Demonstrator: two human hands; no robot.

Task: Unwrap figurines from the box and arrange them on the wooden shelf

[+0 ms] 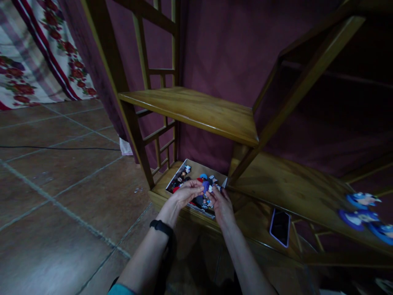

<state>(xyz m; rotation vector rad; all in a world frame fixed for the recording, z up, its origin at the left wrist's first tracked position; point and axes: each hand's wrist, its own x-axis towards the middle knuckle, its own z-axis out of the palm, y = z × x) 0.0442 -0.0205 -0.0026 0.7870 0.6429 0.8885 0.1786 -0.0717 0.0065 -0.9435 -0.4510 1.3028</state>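
Over a shallow cardboard box (201,164) of small colourful figurines, my two hands meet near its middle. My left hand (188,192), with a dark band on the wrist, pinches a small purple figurine (205,187). My right hand (221,204) has its fingers closed on the white part at the figurine's right side. The fingers cover part of the figurine, so its exact shape is unclear. Around the hands lie several other figurines (184,174), some with white, black, red or blue parts.
The box stands on the low level of a wooden shelf unit, under a wooden shelf board (196,110). A phone (280,227) lies to the right. Blue and purple figurines (359,217) stand at the far right. A thin cable (61,147) crosses the tiled floor.
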